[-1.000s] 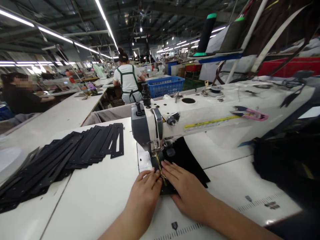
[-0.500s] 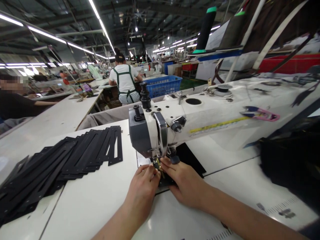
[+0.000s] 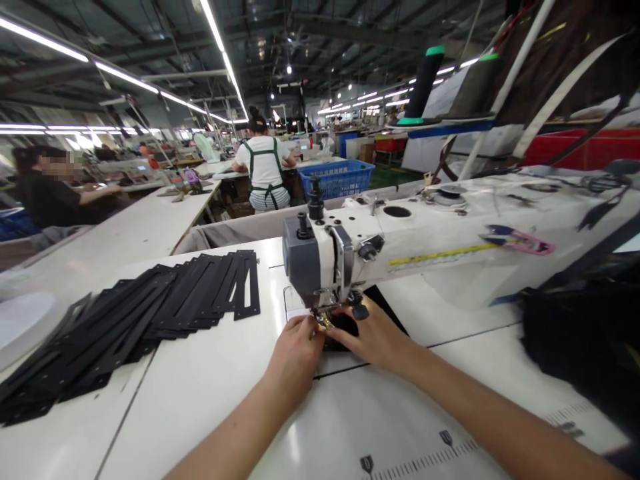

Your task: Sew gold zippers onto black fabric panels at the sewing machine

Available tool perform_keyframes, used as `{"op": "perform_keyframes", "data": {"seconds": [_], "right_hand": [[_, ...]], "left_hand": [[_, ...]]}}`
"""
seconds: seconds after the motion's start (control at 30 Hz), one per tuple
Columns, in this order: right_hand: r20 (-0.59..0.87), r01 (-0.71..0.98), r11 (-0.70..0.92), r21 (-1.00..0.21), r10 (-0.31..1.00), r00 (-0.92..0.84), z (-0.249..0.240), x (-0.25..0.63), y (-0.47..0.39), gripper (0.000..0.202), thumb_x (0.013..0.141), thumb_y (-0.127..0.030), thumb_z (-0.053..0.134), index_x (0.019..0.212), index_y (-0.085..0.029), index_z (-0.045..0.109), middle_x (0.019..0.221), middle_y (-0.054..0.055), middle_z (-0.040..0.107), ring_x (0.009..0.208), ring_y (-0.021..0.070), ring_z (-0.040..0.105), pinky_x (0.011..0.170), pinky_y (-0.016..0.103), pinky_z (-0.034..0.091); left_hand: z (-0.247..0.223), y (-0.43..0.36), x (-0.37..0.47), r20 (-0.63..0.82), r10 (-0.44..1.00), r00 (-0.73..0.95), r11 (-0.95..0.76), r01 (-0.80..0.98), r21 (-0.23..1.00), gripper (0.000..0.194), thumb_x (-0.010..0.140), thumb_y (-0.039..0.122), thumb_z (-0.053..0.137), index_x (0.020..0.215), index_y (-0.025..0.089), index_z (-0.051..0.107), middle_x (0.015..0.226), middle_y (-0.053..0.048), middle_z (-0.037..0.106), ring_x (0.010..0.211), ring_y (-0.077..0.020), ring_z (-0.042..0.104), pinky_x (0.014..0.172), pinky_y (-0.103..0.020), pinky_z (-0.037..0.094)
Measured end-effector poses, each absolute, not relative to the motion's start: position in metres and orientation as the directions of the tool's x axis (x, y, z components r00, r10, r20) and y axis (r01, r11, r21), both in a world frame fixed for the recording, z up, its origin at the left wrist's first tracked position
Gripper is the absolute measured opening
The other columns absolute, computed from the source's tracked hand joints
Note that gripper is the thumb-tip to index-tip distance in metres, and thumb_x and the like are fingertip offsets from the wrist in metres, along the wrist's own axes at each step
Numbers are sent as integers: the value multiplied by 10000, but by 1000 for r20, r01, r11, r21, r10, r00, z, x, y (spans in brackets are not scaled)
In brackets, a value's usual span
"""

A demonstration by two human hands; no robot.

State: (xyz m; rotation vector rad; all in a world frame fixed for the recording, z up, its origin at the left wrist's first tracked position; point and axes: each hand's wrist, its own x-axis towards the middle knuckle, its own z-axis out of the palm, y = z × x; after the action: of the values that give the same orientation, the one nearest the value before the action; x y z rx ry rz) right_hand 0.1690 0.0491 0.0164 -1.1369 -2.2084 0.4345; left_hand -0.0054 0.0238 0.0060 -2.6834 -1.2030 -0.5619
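In the head view a sewing machine (image 3: 327, 257) stands with its needle area over a black flat piece (image 3: 341, 345) on the white table. My left hand (image 3: 296, 353) has its fingers curled together, pinching at the piece's left edge close to the brass-coloured foot (image 3: 326, 321). From the other side my right hand (image 3: 383, 337) lies on the black material, thumb stretched toward the foot and apart from the fingers. The right fingertips are partly hidden behind the machine head. More black material shows beyond the right hand.
Left of the machine lies a fanned pile of black slotted strips (image 3: 165, 307). Thread snips (image 3: 520, 240) and a yellow tape (image 3: 440, 253) are on the machine arm. Dark cloth (image 3: 580, 333) sits at right. A blue basket (image 3: 337, 179) and co-workers (image 3: 265, 163) are farther back.
The camera view has shifted a little. My right thumb has spread away from its fingers and now points at the foot. My left hand stays pinched near the foot.
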Motion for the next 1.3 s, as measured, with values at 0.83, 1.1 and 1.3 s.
{"op": "perform_keyframes", "data": {"seconds": [0.83, 1.1, 1.3], "right_hand": [[306, 825, 360, -435, 921, -241, -16, 160, 60, 411, 735, -554, 457, 582, -187, 561, 514, 36, 587, 472, 187, 554, 463, 277, 423], [329, 904, 338, -261, 912, -246, -15, 147, 71, 238, 816, -280, 486, 676, -143, 622, 558, 82, 615, 543, 190, 590, 513, 260, 434], [474, 703, 675, -223, 705, -527, -4, 172, 26, 296, 875, -240, 447, 1105, -111, 582, 1124, 127, 603, 1050, 226, 548, 899, 365, 457]], "left_hand": [[-8, 10, 1, 469, 687, 555, -618, 786, -24, 155, 796, 81, 462, 890, 32, 574, 853, -136, 572, 794, -245, 567, 713, -360, 440], [1, 16, 1, 395, 714, 578, -632, 775, 9, 144, 812, 79, 484, 894, 66, 602, 873, -126, 598, 823, -232, 582, 787, -361, 469], [10, 9, -6, 415, 734, 538, -617, 783, 76, 245, 765, 48, 535, 1001, 87, 584, 919, -101, 626, 870, -212, 602, 842, -349, 491]]}}
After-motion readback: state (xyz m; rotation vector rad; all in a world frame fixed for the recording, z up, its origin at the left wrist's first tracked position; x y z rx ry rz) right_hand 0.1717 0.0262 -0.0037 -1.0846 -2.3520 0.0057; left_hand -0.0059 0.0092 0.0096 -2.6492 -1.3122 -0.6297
